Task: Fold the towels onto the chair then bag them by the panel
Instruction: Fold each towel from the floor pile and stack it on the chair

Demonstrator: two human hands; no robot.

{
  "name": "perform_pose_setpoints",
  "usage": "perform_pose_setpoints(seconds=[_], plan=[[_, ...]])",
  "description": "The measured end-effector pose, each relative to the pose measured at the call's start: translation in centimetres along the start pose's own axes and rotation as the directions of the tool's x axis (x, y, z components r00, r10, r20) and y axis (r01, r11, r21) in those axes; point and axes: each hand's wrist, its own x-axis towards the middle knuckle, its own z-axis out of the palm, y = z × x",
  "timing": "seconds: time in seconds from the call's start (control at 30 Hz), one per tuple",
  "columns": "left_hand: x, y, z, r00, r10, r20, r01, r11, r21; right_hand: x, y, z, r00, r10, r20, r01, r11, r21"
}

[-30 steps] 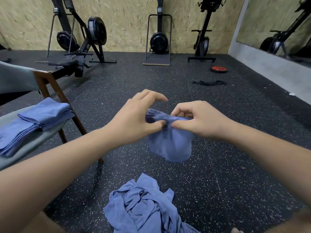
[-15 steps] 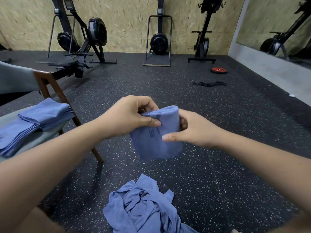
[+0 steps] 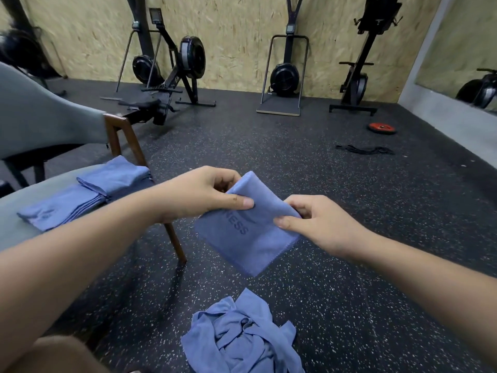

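The folded towel (image 3: 250,243) hangs in the air between the two hands, in front of the person and above the dark floor (image 3: 349,305). It is a small blue square with dark letters on its face, and one corner points down. The left hand (image 3: 204,195) pinches its upper left edge: the thumb lies flat on the front and the fingers curl behind the cloth. The right hand (image 3: 317,224) pinches the upper right corner between the thumb and curled fingers. Neither hand holds anything else.

The cloth looks thin, soft and very light, so I judge that weight is no problem. The difficulty is the shape. A towel like this has no stiffness, and the layers can slide apart or fall open if only one layer is held. It is better to hold all layers together at the folded edge, one grip at each side, and to lay it down flat rather than drop it.

The chair (image 3: 16,208) is to the left, and a stack of folded towels (image 3: 88,195) lies on its grey seat — the natural place for this one. A heap of loose towels (image 3: 242,335) lies on the floor near the person, so I judge that the folding is not finished. I cannot see a bag.
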Motion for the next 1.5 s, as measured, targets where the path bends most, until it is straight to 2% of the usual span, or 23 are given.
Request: perform_pose_setpoints(seconds=[0.13,0.23,0.3,0.47,0.57,0.67,0.73,0.83,0.93,1.03,1.1,1.17,1.3,1.43,1.5], plan=[[-2.1,-3.0,-1.2,1.000,-0.006,-0.007,0.007,0.993,0.120,3.4,-2.1,1.5,0.997,-0.030,0.074,0.040,0.990,-0.137],[-3.6,-5.0,-2.3,0.997,-0.009,-0.079,0.031,0.957,0.288,6.7,-4.4,3.5,0.988,-0.065,0.143,0.101,0.960,-0.263],[-4.2,-6.2,-3.1,0.991,0.022,-0.135,0.025,0.941,0.338,9.1,-6.0,5.1,0.980,-0.086,0.178,0.137,0.945,-0.296],[-5.1,-9.9,-6.6,0.965,0.038,-0.261,0.093,0.878,0.470,15.2,-9.0,9.6,0.965,-0.188,0.184,0.232,0.937,-0.260],[-6.3,-12.2,-9.9,0.954,0.004,-0.299,0.140,0.877,0.460,18.8,-9.4,12.1,0.967,-0.221,0.130,0.242,0.954,-0.176],[-8.1,-14.2,-13.2,0.935,-0.074,-0.347,0.213,0.899,0.383,22.1,-9.1,15.3,0.972,-0.174,0.159,0.183,0.982,-0.044],[-9.3,-15.7,-15.3,0.919,-0.138,-0.369,0.253,0.924,0.286,23.6,-8.9,17.7,0.958,-0.120,0.261,0.096,0.990,0.104],[-11.1,-17.9,-18.6,0.898,-0.241,-0.370,0.271,0.962,0.031,25.5,-8.1,21.5,0.915,-0.035,0.403,-0.073,0.966,0.248],[-12.6,-20.0,-21.4,0.877,-0.337,-0.343,0.293,0.940,-0.174,27.3,-7.3,25.8,0.894,0.006,0.447,-0.212,0.886,0.412],[-13.6,-23.6,-24.2,0.821,-0.428,-0.377,0.388,0.904,-0.180,28.6,-8.1,29.7,0.893,0.107,0.437,-0.394,0.654,0.646],[-14.1,-26.5,-25.8,0.762,-0.497,-0.414,0.454,0.867,-0.204,29.4,-9.4,31.7,0.888,0.200,0.415,-0.451,0.561,0.695],[-14.0,-28.8,-27.0,0.701,-0.560,-0.441,0.525,0.824,-0.211,30.3,-10.4,33.3,0.887,0.273,0.373,-0.462,0.544,0.700],[-13.0,-31.5,-28.1,0.605,-0.598,-0.526,0.609,0.773,-0.177,32.4,-11.7,35.7,0.874,0.387,0.293,-0.470,0.523,0.711],[-12.3,-33.5,-27.9,0.577,-0.600,-0.554,0.684,0.725,-0.073,32.7,-12.3,36.8,0.857,0.427,0.288,-0.487,0.488,0.724],[-12.1,-34.5,-27.4,0.573,-0.585,-0.575,0.710,0.704,-0.009,32.1,-12.4,36.8,0.858,0.415,0.301,-0.493,0.503,0.710]])
